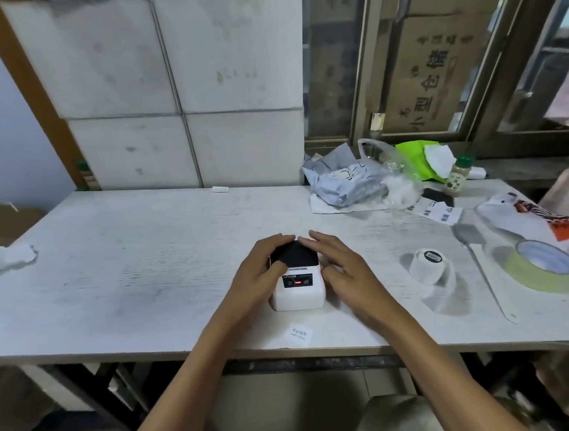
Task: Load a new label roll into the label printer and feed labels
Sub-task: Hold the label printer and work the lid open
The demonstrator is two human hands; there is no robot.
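A small white label printer (pixel 298 291) with a black lid and a red-lit front panel stands near the table's front edge. My left hand (pixel 259 274) clasps its left side, thumb on the lid's front edge and fingers curled over the back. My right hand (pixel 341 265) rests against its right side, fingers spread and reaching the lid's back corner. The lid looks closed. A white label roll (pixel 430 266) lies on the table to the right of the printer, apart from both hands. A single printed label (pixel 298 334) lies in front of the printer.
A roll of yellowish tape (pixel 539 270) and a thin metal tool (pixel 479 260) lie at the right. Crumpled grey bags (pixel 345 180), a green packet and a small bottle (pixel 458 174) crowd the back right. A tissue wad (pixel 10 258) sits far left on the white table (pixel 136 273).
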